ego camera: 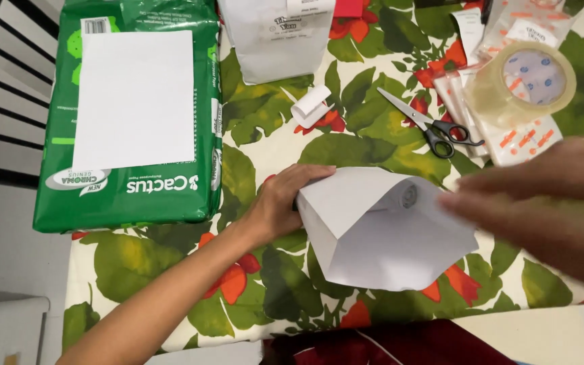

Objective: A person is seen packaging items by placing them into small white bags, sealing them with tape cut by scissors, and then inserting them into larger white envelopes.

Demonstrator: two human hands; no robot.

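My left hand [280,201] grips the left edge of a folded white paper sheet [380,236] that lies on the flowered tablecloth [265,128]. My right hand [542,203], blurred with fingers spread, reaches in from the right and touches the sheet's right edge. A small roll shape shows under the paper near its upper fold.
A green ream of paper [133,182] with a white sheet [134,98] on top lies at the left. Scissors [427,122], a clear tape roll [532,81], small packets [522,138], a white pouch [275,37] and a curled paper scrap [311,105] lie beyond. Black railing at far left.
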